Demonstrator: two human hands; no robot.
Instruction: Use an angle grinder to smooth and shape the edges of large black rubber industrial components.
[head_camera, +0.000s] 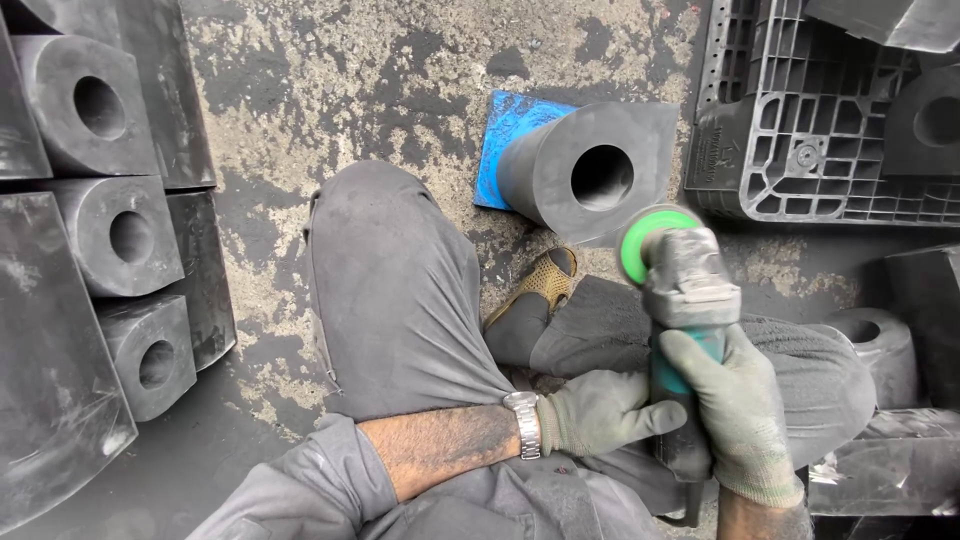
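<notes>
Grinder (680, 290) sits gripped in both my gloved hands, right (735, 405) and left (600, 410); its disc, just beyond them, could catch my knee.

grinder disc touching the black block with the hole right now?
No: the angle grinder, held in both gloved hands, has its green disc just clear of the black block.

Stained concrete floor (330, 90) under rubber blocks (120, 235)
</notes>
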